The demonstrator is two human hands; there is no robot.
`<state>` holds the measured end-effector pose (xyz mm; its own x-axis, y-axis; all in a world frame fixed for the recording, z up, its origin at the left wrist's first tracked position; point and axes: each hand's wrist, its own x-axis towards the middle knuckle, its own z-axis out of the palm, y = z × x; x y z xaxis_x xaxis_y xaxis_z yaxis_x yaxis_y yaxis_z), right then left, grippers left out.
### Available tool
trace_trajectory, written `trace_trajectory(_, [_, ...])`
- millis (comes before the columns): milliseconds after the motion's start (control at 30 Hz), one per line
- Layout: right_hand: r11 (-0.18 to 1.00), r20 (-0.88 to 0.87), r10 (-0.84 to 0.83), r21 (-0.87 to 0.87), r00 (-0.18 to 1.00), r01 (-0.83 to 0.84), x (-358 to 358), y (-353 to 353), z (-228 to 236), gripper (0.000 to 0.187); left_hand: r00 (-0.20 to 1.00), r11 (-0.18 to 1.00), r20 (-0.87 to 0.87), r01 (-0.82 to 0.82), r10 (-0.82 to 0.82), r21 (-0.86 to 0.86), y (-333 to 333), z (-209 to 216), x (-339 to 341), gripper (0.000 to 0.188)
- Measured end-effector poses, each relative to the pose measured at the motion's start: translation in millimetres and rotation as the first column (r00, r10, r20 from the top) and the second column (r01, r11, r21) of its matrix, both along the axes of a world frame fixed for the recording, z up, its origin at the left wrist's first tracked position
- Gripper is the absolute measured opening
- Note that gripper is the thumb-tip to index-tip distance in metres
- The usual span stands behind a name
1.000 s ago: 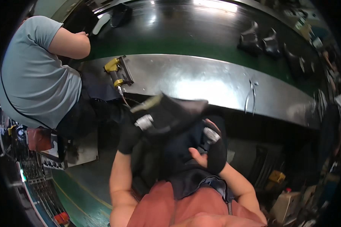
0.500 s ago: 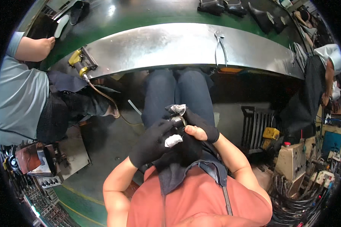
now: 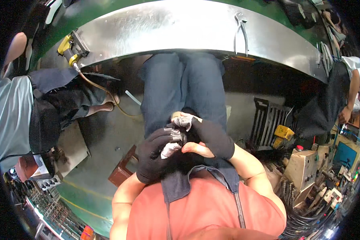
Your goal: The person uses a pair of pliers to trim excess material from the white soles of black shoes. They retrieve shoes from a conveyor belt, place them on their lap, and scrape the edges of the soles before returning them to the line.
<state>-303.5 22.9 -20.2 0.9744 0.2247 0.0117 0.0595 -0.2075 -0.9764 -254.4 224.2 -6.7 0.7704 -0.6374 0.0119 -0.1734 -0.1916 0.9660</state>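
Black gloves cover your left hand [image 3: 156,158] and right hand [image 3: 210,138], both closed on a small metal part [image 3: 176,135]; it may slip onto your lap.

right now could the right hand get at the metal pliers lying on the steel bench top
Probably not without letting go: the right hand is low over the lap, pressed against the left hand around a small pale object, and the metal pliers lie far off across the steel bench top.
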Motion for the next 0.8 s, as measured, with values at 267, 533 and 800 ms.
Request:
trace_trajectory(267, [0.99, -0.049, -0.126, 0.062, 0.991, 0.129, -2.8, 8.0, -9.2, 0.044, 0.895, 0.975, -0.387, -0.214, 0.223, 0.067, -10.5, 0.9, -12.7, 0.015])
trace_trajectory(533, [0.991, 0.327, -0.121, -0.007, 0.937, 0.131, -61.2, -1.3, -49.3, 0.103, 0.99, 0.993, 0.083, -0.117, 0.117, -0.006, -31.6, -17.9, 8.4, 0.025])
trace_trajectory(800, [0.818, 0.411, -0.308, -0.346, 0.858, 0.459, 11.4, -10.2, -12.3, 0.081, 0.982, 0.996, -0.184, 0.052, -0.037, 0.076, -51.6, -127.2, 72.9, 0.039])
